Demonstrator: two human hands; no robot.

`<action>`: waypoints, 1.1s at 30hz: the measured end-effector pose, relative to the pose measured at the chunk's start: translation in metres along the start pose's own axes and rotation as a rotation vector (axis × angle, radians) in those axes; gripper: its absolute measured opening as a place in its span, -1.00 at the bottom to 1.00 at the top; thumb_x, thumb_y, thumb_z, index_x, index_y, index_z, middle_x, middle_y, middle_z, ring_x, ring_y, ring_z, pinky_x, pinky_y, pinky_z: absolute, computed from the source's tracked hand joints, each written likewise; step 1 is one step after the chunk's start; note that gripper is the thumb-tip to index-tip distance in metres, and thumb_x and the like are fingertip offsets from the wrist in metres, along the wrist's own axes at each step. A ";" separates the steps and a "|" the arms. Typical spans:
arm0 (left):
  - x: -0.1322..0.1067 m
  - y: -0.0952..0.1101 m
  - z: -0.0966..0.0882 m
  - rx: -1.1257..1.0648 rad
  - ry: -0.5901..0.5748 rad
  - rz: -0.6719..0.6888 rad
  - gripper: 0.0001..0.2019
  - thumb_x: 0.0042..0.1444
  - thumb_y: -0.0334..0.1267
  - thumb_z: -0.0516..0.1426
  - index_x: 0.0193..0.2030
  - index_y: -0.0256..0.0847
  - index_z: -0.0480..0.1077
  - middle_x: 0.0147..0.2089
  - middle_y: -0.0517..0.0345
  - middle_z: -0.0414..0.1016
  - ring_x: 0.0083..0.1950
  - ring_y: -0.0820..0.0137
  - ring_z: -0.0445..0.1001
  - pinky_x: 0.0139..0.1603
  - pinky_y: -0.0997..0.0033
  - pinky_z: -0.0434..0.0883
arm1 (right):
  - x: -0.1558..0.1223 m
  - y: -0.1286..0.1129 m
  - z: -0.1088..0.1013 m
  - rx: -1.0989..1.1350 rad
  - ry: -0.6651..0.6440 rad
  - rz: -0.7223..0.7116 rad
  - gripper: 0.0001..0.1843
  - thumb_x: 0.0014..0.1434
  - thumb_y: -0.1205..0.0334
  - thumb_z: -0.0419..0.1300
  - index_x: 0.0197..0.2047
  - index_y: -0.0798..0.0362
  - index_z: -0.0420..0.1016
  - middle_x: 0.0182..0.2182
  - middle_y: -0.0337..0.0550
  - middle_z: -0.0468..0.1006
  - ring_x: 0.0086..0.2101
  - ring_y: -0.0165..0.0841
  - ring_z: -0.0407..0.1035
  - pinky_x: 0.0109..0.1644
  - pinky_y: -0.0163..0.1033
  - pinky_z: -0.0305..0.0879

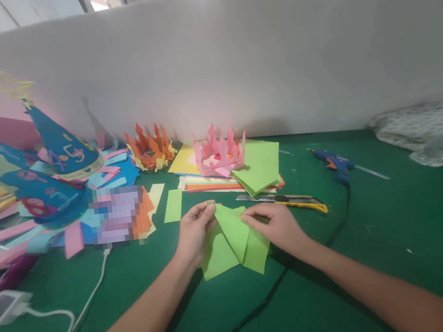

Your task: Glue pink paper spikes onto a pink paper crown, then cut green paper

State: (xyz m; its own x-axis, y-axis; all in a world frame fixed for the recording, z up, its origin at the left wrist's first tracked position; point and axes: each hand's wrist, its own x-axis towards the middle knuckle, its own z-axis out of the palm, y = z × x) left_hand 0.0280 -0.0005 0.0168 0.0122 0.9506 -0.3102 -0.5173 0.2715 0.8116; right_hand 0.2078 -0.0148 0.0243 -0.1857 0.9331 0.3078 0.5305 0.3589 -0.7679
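A folded sheet of light green paper (234, 240) is held between my two hands, low over the table's middle. My left hand (197, 231) pinches its upper left corner between thumb and fingers. At its upper right edge, my right hand (275, 224) is closed on the paper, with the fingers partly hidden behind it. The sheet hangs in overlapping flaps with slanted creases. Just beyond my right hand lies a utility knife (286, 199) with its blade out and a yellow end. A small green paper strip (173, 205) rests beyond my left hand.
A pink paper crown (220, 152) sits on stacked coloured sheets (263, 161), beside an orange crown (150, 148). Blue cone hats (63, 145) and paper strips crowd the left. A blue glue gun (332, 165) lies at right, its cord crossing the green table (378, 254). White cables (93, 289) run at left.
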 end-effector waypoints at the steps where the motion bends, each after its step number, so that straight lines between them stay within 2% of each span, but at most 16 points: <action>1: 0.000 0.000 0.000 0.004 -0.006 0.001 -0.73 -0.24 -0.26 0.36 -0.36 -0.30 0.48 -0.38 0.14 0.50 -0.40 0.55 0.44 -0.35 0.59 0.40 | 0.000 0.000 0.000 -0.003 0.003 -0.003 -0.85 0.07 0.25 0.15 -0.43 0.03 0.55 -0.44 -0.22 0.61 -0.41 -0.34 0.48 -0.30 -0.30 0.36; 13: 0.000 0.002 0.001 0.016 -0.031 -0.003 -0.74 -0.22 -0.24 0.34 -0.35 -0.28 0.47 -0.30 0.14 0.53 -0.38 0.55 0.45 -0.33 0.58 0.40 | 0.000 -0.002 -0.003 0.002 0.002 0.008 -0.88 0.06 0.29 0.16 -0.45 0.02 0.53 -0.45 -0.24 0.61 -0.42 -0.35 0.47 -0.30 -0.31 0.36; 19: 0.001 0.001 -0.002 0.032 0.033 -0.006 -0.76 -0.26 -0.26 0.36 -0.47 -0.29 0.42 -0.49 0.26 0.44 -0.47 0.60 0.40 -0.36 0.61 0.38 | -0.001 -0.001 -0.002 0.000 0.010 0.007 -0.88 0.06 0.27 0.17 -0.45 0.02 0.53 -0.45 -0.24 0.61 -0.41 -0.34 0.47 -0.30 -0.30 0.36; 33: -0.002 0.004 0.001 -0.012 0.024 -0.043 -0.73 -0.33 -0.25 0.38 -0.48 -0.29 0.45 -0.45 0.20 0.49 -0.42 0.54 0.45 -0.31 0.54 0.41 | 0.000 -0.005 -0.004 0.034 -0.002 0.054 -0.86 0.05 0.22 0.17 -0.47 0.03 0.52 -0.47 -0.21 0.60 -0.44 -0.32 0.46 -0.30 -0.28 0.38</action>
State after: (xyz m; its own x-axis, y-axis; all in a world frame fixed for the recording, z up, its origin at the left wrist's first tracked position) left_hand 0.0270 -0.0013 0.0217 0.0140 0.9343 -0.3563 -0.5266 0.3098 0.7916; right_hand 0.2087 -0.0166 0.0308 -0.1592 0.9512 0.2642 0.5118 0.3084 -0.8018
